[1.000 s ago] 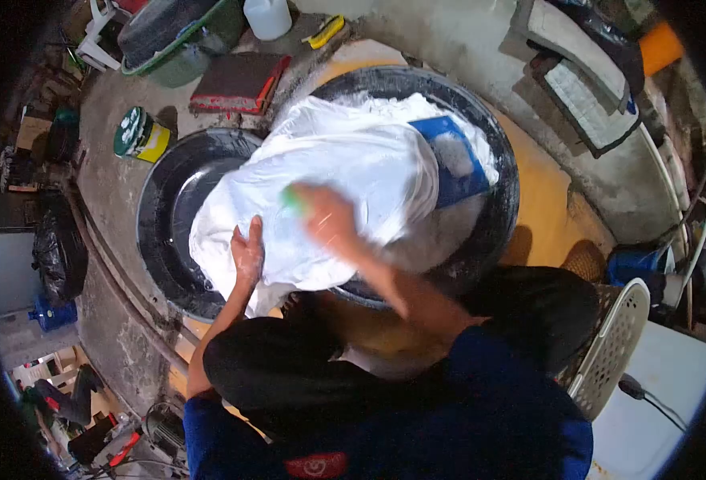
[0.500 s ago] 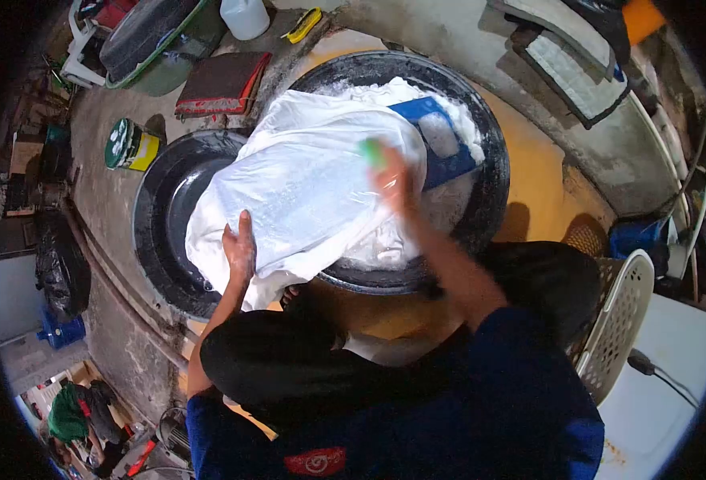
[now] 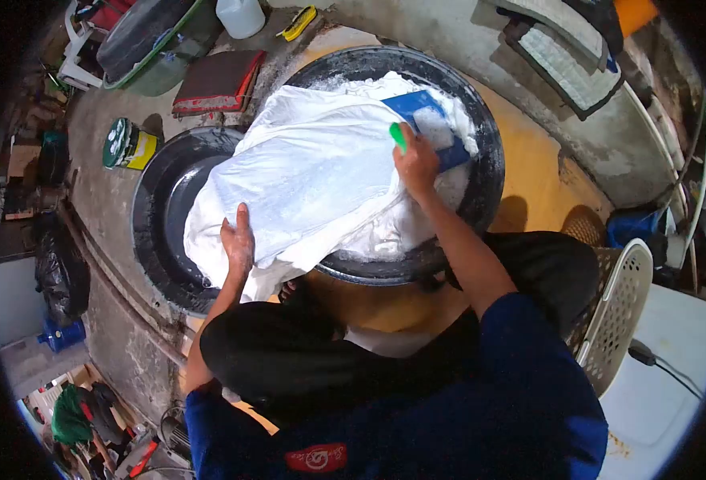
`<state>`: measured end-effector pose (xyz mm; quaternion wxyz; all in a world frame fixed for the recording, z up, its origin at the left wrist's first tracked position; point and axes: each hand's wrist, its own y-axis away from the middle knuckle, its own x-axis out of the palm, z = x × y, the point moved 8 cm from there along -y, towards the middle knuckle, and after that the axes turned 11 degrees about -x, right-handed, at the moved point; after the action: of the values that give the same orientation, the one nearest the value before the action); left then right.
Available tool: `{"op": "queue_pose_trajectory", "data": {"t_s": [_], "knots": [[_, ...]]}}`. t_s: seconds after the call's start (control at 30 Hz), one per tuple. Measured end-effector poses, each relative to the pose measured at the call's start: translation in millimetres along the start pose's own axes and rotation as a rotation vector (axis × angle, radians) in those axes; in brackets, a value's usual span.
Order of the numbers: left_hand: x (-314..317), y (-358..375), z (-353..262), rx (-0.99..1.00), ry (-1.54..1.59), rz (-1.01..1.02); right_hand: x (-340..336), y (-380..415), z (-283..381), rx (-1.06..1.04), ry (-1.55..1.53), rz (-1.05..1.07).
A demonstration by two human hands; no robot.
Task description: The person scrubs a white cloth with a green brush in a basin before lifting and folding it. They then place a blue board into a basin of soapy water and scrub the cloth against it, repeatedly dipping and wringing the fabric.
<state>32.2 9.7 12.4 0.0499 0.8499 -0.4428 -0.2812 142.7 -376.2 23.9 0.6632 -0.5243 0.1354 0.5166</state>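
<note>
A wet white cloth (image 3: pixel 313 168) lies stretched across two black basins, the large one (image 3: pixel 493 172) at the right and a smaller one (image 3: pixel 149 204) at the left. My right hand (image 3: pixel 417 164) grips a green brush (image 3: pixel 399 137) at the cloth's right edge. Beside it, a blue board (image 3: pixel 451 157) with suds on it rests in the large basin among soapy white fabric. My left hand (image 3: pixel 239 242) is on the cloth's lower left part, thumb raised and apart; its other fingers are partly hidden, and whether they grip the cloth is unclear.
Behind the basins are a paint can (image 3: pixel 129 145), a folded dark mat (image 3: pixel 218 82), a white jug (image 3: pixel 241 16) and a yellow brush (image 3: pixel 298 24). A perforated basket (image 3: pixel 619 308) stands at my right. A person in green (image 3: pixel 69 416) is at the lower left.
My right hand has moved right and slightly down with the green brush, toward the blue board. My left hand has hardly moved on the cloth.
</note>
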Motion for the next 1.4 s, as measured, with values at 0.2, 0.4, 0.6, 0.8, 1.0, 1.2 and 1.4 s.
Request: {"op": "queue_pose_trajectory", "data": {"t_s": [0.2,0.4,0.6,0.8,1.0,1.2,1.4], "knots": [[3,-9,16,-0.159,0.070,0.183,33,15,218,-0.248,-0.395,0.324],[4,4,-7,-0.026,0.116,0.071,26,-29,3,0.016,-0.134,0.045],[-2,-22,31,-0.060,0.061,0.081,69,-24,219,-0.247,-0.414,0.230],[3,-6,11,-0.048,0.050,0.066,80,-58,-15,0.066,-0.124,0.117],[2,-6,13,-0.120,0.055,0.078,68,-21,229,-0.230,-0.353,0.249],[5,-3,6,-0.058,0.114,0.139,85,-38,-4,-0.166,-0.008,-0.093],[2,-14,26,-0.096,0.053,0.078,54,-17,183,-0.242,-0.350,0.061]]}}
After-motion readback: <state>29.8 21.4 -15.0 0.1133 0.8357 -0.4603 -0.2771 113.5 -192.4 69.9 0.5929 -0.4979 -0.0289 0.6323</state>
